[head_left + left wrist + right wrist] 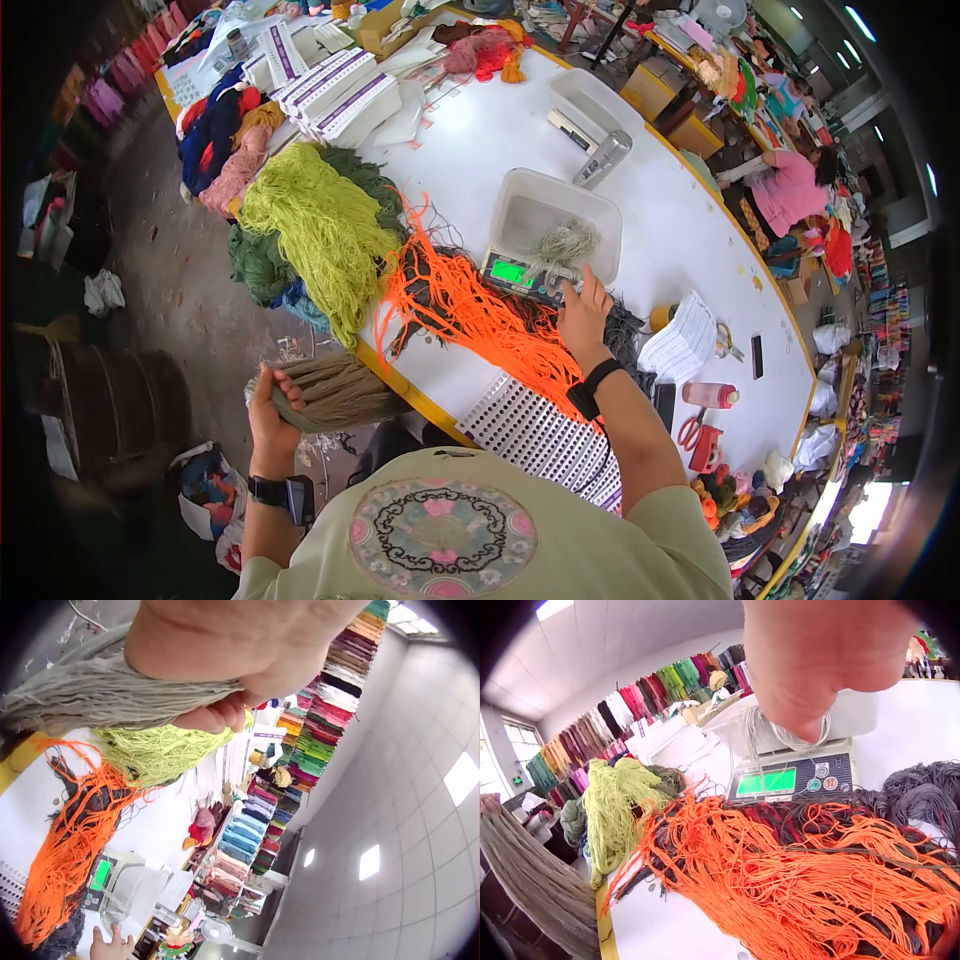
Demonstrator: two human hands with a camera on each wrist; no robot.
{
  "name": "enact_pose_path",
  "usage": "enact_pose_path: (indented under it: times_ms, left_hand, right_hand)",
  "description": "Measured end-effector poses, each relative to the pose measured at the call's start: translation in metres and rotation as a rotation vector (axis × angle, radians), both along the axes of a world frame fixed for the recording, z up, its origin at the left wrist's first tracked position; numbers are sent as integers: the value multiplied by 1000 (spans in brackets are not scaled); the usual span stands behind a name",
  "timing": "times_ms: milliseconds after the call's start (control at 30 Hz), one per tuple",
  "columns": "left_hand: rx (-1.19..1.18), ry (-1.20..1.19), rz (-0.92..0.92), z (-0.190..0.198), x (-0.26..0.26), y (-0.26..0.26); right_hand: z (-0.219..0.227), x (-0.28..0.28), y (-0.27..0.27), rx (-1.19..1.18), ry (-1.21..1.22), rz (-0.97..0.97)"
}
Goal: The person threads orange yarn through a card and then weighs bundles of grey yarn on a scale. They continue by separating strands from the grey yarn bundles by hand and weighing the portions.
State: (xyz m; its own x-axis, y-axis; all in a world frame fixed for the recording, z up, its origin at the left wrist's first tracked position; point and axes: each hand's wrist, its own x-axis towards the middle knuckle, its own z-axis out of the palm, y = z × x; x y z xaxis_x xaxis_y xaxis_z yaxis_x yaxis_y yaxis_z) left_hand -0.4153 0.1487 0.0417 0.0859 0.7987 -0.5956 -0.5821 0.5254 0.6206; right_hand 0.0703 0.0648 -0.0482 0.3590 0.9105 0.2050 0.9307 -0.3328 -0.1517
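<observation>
My left hand (272, 412) grips a hank of grey-brown yarn (345, 392) beyond the table's edge; its fingers curl round the strands. In the left wrist view the hank spreads out from under the palm. My right hand (585, 312), fingers spread, is at the near rim of a clear plastic tub (515, 205). This tub stands on a digital scale (497, 280) with a lit green display. Inside it lies a small tangle of pale grey-green yarn (566, 243), some strands draping over the rim beside my right fingertips. Bright orange yarn (757, 892) lies just before the scale.
Lime-green yarn (315, 205) hangs over the table's left edge. Stacked white cards (340, 90) are behind it. A punched card (530, 425) lies at the near edge. Rightward are a paper sheet (680, 340), a pink bottle (711, 395) and red-handled scissors (690, 430). Another person (795, 185) is farther back.
</observation>
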Motion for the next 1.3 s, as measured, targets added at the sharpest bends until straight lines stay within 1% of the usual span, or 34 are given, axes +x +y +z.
enact_pose_path:
  times_ms: [67, 100, 133, 167, 200, 267, 300, 367, 400, 467, 500, 567, 600, 633, 700, 733, 800, 867, 933, 967, 1033, 1067, 1133, 1233, 1300]
  left_hand:
    - [3, -6, -47, 4, 8, -6]
    - [2, -4, -39, 6, 10, -9]
    - [-2, 4, -55, 9, 11, -12]
    - [-5, 12, -71, 11, 11, -14]
    - [-13, 9, -65, 13, 11, -17]
    - [-2, 8, -57, 18, 6, -21]
    - [13, 4, -58, 19, 4, -22]
    - [24, 0, -46, 23, -1, -24]
    - [35, -2, -39, 23, -3, -24]
    - [48, -13, -55, 21, -8, -22]
    - [59, -15, -74, 20, -10, -20]
    - [64, -19, -108, 22, -9, -16]
    - [67, -16, -140, 23, -9, -14]
    - [73, -21, -148, 24, -9, -11]
    - [127, -166, -228, 26, -11, -9]
    - [131, -173, -223, 36, -4, -7]
    - [238, -237, -362, 67, 21, -1]
    - [365, -259, -505, 80, 32, 7]
    - [450, -278, -647, 92, 41, 12]
    - [462, -272, -618, 100, 47, 12]
    - [584, -265, -632, 114, 55, 10]
    - [591, -264, -616, 115, 53, 9]
    - [586, -288, -514, 114, 51, 9]
    - [578, -324, -519, 128, 44, 11]
    - [543, -315, -510, 125, 41, 14]
  right_hand:
    - [-9, 3, 10, -62, -55, 7]
    - [-15, 4, 14, -63, -53, 15]
    - [-20, 5, 17, -102, -96, -19]
    - [-20, 4, 20, -141, -138, -54]
    - [-19, 3, 21, -142, -136, -45]
    - [-15, 1, 20, -314, -131, -91]
    - [-15, 0, 19, -314, -134, -86]
    - [-12, -4, 14, -172, -32, -35]
    - [-8, -6, 15, -171, -38, -33]
    - [1, -8, 14, 37, 67, -75]
    - [7, -7, 16, 40, 60, -78]
    - [25, 6, 26, 221, 308, -340]
    - [41, 12, 29, 216, 326, -390]
    - [50, 9, 32, 224, 320, -397]
    - [71, -2, 38, 547, 679, -235]
    - [104, -28, 47, 528, 774, -117]
    - [144, -85, 58, 308, 1019, -42]
    - [197, -157, 58, 137, 1278, 117]
    - [237, -217, 50, 46, 1482, 268]
    - [244, -233, 46, 30, 1480, 298]
    - [251, -259, 40, 51, 1613, 430]
    - [250, -269, 41, 40, 1609, 445]
    - [247, -284, 43, 128, 1434, 436]
    - [240, -301, 42, 186, 1398, 415]
    - [236, -309, 41, 199, 1407, 408]
